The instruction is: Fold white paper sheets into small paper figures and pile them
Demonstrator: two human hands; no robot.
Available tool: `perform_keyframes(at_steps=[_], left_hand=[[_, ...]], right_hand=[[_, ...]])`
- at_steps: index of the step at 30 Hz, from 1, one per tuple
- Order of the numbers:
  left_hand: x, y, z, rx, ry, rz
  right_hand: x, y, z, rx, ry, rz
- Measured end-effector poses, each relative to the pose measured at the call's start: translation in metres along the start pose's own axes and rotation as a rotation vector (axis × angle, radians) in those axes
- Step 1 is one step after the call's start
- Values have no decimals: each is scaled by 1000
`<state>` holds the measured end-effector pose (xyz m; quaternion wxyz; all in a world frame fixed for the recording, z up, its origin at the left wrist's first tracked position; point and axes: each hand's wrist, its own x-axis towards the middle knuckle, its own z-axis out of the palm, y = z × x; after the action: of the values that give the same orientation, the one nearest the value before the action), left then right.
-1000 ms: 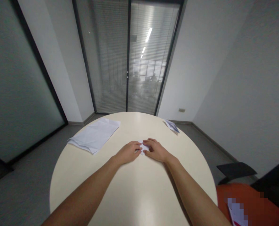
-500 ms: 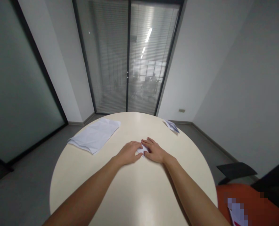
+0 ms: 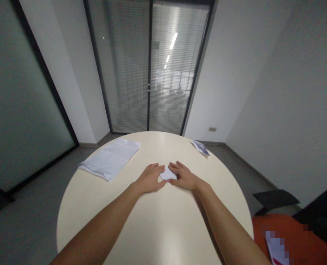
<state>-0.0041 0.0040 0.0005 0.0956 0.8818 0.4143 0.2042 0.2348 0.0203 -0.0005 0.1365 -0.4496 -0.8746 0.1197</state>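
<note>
A small folded piece of white paper (image 3: pixel 168 173) lies on the round cream table (image 3: pixel 152 224), near its middle. My left hand (image 3: pixel 150 178) rests flat on the table at the paper's left edge, fingers stretched out and touching it. My right hand (image 3: pixel 183 176) lies flat at the paper's right edge, fingers extended over it. Most of the paper shows between the two hands.
A larger creased white sheet (image 3: pixel 110 158) lies at the table's far left. A small folded paper (image 3: pixel 200 147) sits at the far right rim. An orange seat (image 3: pixel 293 239) and a dark chair part (image 3: pixel 275 198) stand to the right. Glass doors with blinds (image 3: pixel 149 66) are behind.
My hands have drawn slightly apart, so more of the small folded paper shows between them. My right hand's fingers have flattened from a curled press.
</note>
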Motion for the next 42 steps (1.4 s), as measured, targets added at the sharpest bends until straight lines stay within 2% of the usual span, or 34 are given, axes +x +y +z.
perform_keyframes(at_steps=[3,7,18,28,33,42], left_hand=[[-1,3,-3,2,-33,-11],[-1,4,-4,-15,-45,-42],[4,-2,6,-25,3,-68],[1,7,0,-25,-7,-110],[3,9,7,-38,36,-148],[7,16,17,-3,185,-173]], right_hand=[[-1,2,-1,-2,-36,81],[-3,3,-3,16,-39,102],[0,9,-6,40,-27,-98],[-1,7,-7,3,-40,-53],[-2,9,-6,10,-48,-51],[-3,4,-12,39,-65,-96]])
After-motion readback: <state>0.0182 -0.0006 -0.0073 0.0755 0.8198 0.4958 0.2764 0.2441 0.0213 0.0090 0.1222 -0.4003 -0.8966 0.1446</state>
